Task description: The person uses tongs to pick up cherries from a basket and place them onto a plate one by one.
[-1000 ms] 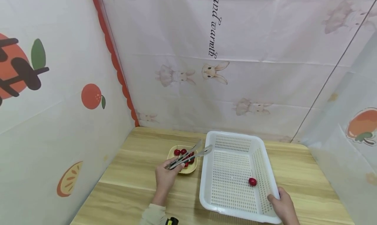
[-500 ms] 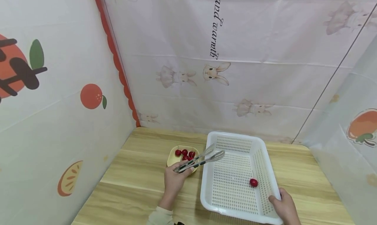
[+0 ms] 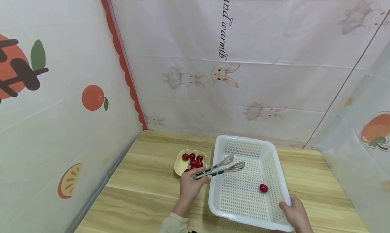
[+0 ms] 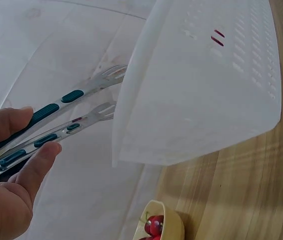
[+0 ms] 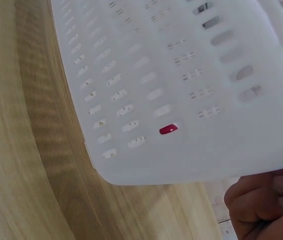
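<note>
My left hand (image 3: 192,187) grips a pair of metal tongs (image 3: 217,169) with dark green grips. The tongs' slotted tips stand apart over the left part of a white basket (image 3: 214,192), with nothing between them. In the left wrist view the tongs (image 4: 56,110) reach past the basket's rim (image 4: 131,100). My right hand (image 3: 295,212) holds the basket's right rim near the front corner, thumb on the inside. One red cherry (image 3: 263,188) lies on the basket floor toward the right. Several cherries (image 3: 193,162) sit in a small yellow dish (image 3: 179,168) behind my left hand.
The wooden table (image 3: 137,185) carries the dish at left and the basket at right. A fabric-covered wall (image 3: 189,114) stands close behind the basket. Side walls (image 3: 100,131) rise along the left and right table edges.
My left hand has moved right with the tongs, from over the yellow dish to over the basket's left rim. My right hand keeps its hold on the basket.
</note>
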Available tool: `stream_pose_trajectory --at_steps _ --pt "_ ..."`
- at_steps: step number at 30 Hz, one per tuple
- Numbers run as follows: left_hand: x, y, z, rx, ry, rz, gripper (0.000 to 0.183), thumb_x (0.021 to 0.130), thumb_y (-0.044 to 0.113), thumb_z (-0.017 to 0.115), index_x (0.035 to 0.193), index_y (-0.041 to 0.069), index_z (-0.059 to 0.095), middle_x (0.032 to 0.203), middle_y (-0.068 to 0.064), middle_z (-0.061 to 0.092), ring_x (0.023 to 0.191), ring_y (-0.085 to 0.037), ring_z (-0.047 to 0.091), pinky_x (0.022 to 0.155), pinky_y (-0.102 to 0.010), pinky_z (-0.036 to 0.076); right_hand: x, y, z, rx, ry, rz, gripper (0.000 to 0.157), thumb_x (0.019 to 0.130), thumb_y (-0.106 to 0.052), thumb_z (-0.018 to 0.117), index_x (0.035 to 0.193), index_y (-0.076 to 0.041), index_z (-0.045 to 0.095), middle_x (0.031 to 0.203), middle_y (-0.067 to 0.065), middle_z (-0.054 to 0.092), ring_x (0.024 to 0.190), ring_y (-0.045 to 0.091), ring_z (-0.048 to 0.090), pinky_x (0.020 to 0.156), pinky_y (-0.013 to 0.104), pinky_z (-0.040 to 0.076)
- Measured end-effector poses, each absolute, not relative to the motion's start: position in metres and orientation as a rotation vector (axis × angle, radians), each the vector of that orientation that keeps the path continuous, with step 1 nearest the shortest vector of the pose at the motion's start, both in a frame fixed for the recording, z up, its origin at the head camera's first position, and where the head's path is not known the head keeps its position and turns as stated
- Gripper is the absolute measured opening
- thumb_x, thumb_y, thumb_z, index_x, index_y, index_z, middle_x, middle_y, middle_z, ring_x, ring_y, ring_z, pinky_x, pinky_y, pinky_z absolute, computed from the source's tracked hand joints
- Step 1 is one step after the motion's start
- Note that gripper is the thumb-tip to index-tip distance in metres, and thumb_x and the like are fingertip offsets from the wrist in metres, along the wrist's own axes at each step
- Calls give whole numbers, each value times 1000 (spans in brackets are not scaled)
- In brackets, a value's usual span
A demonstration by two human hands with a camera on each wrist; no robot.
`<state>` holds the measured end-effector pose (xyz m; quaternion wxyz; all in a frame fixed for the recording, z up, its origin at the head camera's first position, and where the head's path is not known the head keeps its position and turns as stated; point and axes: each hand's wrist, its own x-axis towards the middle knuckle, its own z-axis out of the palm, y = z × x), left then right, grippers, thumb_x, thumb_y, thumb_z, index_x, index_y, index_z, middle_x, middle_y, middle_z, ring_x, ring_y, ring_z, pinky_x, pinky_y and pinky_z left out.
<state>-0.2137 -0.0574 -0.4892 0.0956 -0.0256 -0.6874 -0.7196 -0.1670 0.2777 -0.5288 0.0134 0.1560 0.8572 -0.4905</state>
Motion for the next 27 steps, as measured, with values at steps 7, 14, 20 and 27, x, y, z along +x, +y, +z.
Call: stream_pose_trajectory --at_steps 7,14,20,27 --pt "-213 -46 -478 -116 -2103 -2160 34 69 -2 78 100 -8 67 93 -19 67 74 -17 64 61 -24 52 -168 278 -529 445 2689 -1467 48 88 -6 44 126 19 30 107 38 51 81 35 63 65 40 53" --pt "-223 -34 -483 -146 -2161 -2137 32 67 6 81 97 1 72 87 -8 69 71 -14 64 60 -26 51 -165 278 -530 555 2727 -1332 56 90 -21 49 132 13 34 106 34 54 73 28 64 57 35 52" --pt "-229 -25 -480 -190 -2205 -2113 32 66 8 81 96 0 72 80 -4 68 67 -13 63 58 -27 51 -163 276 -533 676 2770 -1352 55 87 -24 55 123 17 45 91 28 62 67 25 63 55 33 50" --pt "-233 -13 -478 -203 -2286 -2155 30 69 10 80 97 2 72 77 -1 68 65 -12 62 58 -26 49 -162 275 -532 749 2705 -1438 51 86 -24 55 113 19 51 76 19 65 61 26 64 53 35 52"
